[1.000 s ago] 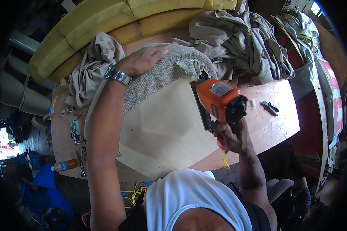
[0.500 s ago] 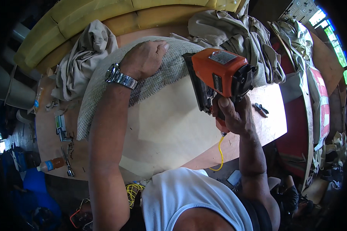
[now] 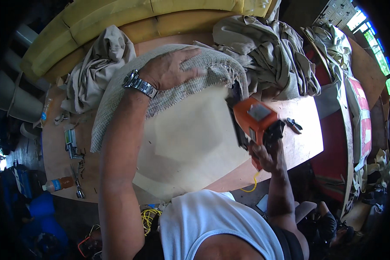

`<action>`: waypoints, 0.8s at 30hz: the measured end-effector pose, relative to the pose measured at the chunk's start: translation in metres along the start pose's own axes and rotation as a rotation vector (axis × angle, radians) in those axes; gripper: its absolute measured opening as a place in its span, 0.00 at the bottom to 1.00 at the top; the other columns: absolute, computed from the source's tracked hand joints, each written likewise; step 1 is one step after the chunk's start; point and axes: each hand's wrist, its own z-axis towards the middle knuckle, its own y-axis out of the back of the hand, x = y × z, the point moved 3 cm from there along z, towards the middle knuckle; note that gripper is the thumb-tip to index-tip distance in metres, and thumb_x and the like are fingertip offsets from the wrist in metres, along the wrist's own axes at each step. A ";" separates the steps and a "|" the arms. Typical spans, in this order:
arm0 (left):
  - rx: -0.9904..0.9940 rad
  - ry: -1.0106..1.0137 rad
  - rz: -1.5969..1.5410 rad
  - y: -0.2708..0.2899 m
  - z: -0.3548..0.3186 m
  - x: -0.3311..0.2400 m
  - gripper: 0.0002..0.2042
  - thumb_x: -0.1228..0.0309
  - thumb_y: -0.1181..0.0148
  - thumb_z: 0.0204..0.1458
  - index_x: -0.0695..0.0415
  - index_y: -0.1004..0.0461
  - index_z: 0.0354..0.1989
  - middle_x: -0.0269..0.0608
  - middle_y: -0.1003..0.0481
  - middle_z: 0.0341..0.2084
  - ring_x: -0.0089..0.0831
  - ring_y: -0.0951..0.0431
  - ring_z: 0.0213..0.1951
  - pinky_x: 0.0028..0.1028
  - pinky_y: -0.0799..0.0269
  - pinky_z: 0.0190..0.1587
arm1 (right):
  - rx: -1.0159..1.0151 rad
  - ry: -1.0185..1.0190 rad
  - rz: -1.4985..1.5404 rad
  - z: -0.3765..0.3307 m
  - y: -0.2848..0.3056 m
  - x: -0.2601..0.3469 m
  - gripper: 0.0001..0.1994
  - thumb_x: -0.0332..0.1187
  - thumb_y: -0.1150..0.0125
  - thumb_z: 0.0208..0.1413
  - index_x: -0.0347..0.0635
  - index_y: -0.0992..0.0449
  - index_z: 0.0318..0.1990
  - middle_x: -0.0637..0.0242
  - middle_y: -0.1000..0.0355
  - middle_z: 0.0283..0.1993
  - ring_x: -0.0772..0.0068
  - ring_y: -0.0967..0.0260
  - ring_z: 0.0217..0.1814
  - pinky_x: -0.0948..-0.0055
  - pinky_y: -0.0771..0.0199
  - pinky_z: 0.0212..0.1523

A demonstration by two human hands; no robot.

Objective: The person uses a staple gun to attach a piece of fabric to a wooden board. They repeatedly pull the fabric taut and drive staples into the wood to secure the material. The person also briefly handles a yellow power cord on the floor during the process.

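Note:
My left hand [image 3: 171, 71], wearing a metal watch, lies with stretched fingers on grey woven fabric [image 3: 117, 95]; the fingertips are smeared by motion. The fabric wraps over the far and left edge of a large cream-faced panel [image 3: 182, 134], its frayed border lying on top. On the right, my right hand [image 3: 268, 158] is closed around the handle of an orange staple gun [image 3: 255, 116], whose dark nose is near the fabric at the panel's far right corner. Blur hides whether the nose touches it. A yellow hose [image 3: 249, 190] runs from its handle.
Pliers [image 3: 294, 125] lie right of the staple gun. At the table's left are scissors [image 3: 79, 188], a bottle [image 3: 58, 184] and dark staple strips. Crumpled beige cloth [image 3: 264, 52] and a grey-beige heap [image 3: 102, 60] lie beyond, before a yellow padded seat [image 3: 112, 19].
The staple gun has swung down and right, uncovering the panel's far right corner. My left hand has shifted slightly right and spread from a closed shape into stretched fingers.

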 end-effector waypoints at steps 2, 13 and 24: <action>0.024 -0.065 0.032 0.001 -0.004 -0.001 0.39 0.44 0.39 0.53 0.55 0.40 0.68 0.53 0.34 0.63 0.45 0.35 0.65 0.33 0.41 0.67 | 0.014 -0.139 -0.094 -0.022 0.014 -0.023 0.19 0.47 0.36 0.55 0.37 0.25 0.37 0.69 0.28 0.22 0.73 0.29 0.25 0.71 0.28 0.28; -0.451 -0.200 0.448 -0.015 -0.048 -0.043 0.24 0.58 0.33 0.52 0.57 0.27 0.54 0.47 0.24 0.51 0.45 0.24 0.53 0.39 0.30 0.57 | -0.333 -0.467 0.240 -0.121 0.022 -0.127 0.12 0.40 0.41 0.60 0.39 0.28 0.35 0.71 0.32 0.20 0.79 0.33 0.21 0.72 0.30 0.26; 0.119 0.016 -0.531 -0.128 -0.186 -0.159 0.35 0.57 0.33 0.53 0.62 0.39 0.64 0.56 0.26 0.50 0.45 0.20 0.45 0.37 0.24 0.47 | -0.077 0.107 1.081 -0.118 -0.035 -0.052 0.31 0.51 0.46 0.62 0.35 0.42 0.61 0.69 0.38 0.26 0.72 0.37 0.24 0.67 0.29 0.32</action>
